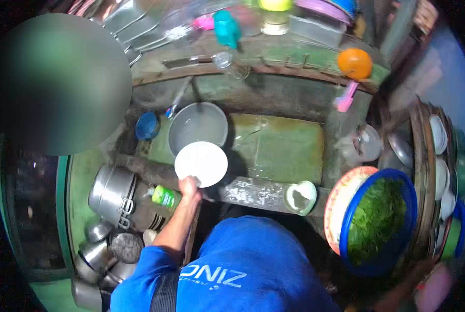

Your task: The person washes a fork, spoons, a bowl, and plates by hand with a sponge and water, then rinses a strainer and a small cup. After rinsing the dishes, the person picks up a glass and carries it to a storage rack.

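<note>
My left hand (190, 188) is closed on the near rim of a round white plate (201, 162). The plate overlaps the front of a grey basin (198, 122), which appears to hold water. A green-labelled packet (164, 196) lies just left of my left wrist. To the right on the ledge sits a pale green bowl (299, 198) with something greyish in it. At the lower right edge, a blurred forearm, seemingly mine, leads to my right hand (422, 275), beside a smeared pink object (434, 289). Its fingers cannot be made out.
A blue-rimmed basin of leafy greens (380, 221) leans against an orange-pink basin (336, 213) at right. Pots (113, 192) crowd the left. Plates stand in a wooden rack (422, 156). A shelf edge (274, 70) runs across the back, with an orange bowl (354, 63).
</note>
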Action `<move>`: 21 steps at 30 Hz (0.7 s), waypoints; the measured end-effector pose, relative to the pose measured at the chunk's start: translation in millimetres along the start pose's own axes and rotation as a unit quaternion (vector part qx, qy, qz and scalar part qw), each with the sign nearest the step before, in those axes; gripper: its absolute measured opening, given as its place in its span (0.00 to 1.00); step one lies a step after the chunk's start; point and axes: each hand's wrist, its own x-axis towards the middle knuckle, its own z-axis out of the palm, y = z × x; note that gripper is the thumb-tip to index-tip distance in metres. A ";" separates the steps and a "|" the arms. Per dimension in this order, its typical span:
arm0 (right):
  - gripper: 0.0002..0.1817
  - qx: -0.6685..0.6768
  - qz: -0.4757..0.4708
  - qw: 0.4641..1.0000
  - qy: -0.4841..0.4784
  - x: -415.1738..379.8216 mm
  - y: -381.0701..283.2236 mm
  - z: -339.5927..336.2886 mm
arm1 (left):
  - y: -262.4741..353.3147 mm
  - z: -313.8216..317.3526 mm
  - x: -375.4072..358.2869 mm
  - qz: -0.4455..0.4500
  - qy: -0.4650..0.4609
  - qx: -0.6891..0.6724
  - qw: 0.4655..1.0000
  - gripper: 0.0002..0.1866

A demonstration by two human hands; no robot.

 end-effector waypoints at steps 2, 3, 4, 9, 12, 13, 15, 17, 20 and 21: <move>0.26 -0.046 0.017 0.999 -0.003 2.7 0.3 -16.3 | -0.9 -2.3 16.6 0.048 0.027 0.052 0.997 0.26; 0.26 -0.073 0.024 0.997 0.005 5.7 -0.8 -25.5 | 0.4 -0.2 23.1 0.059 0.051 0.062 0.995 0.26; 0.26 -0.097 0.029 0.995 0.014 4.8 -3.5 -38.2 | 1.9 3.5 34.6 0.068 0.072 0.072 0.992 0.26; 0.29 0.045 0.098 0.994 -0.010 -47.2 -85.0 -176.0 | -0.9 0.5 132.8 0.156 0.124 0.136 0.970 0.27; 0.29 0.170 0.109 0.975 -0.088 -95.3 -183.9 -275.0 | -28.0 -20.7 220.6 0.205 0.136 0.180 0.952 0.27; 0.29 0.183 0.094 0.970 -0.126 -119.8 -213.2 -296.3 | -47.6 -29.6 251.4 0.195 0.138 0.177 0.955 0.27; 0.27 0.189 0.056 0.952 -0.236 -167.8 -265.9 -325.3 | -79.4 -39.0 294.9 0.128 0.200 0.119 0.964 0.26; 0.25 0.181 0.021 0.909 -0.376 -215.3 -306.2 -348.5 | -86.5 -32.3 305.8 -0.016 0.219 0.302 0.927 0.26; 0.23 0.146 -0.021 0.812 -0.565 -265.1 -334.2 -373.7 | -191.7 -60.9 362.5 -0.055 0.147 0.304 0.940 0.27; 0.23 0.132 -0.030 0.778 -0.613 -275.4 -338.7 -379.1 | -200.8 -63.0 375.5 -0.188 0.168 0.271 0.929 0.22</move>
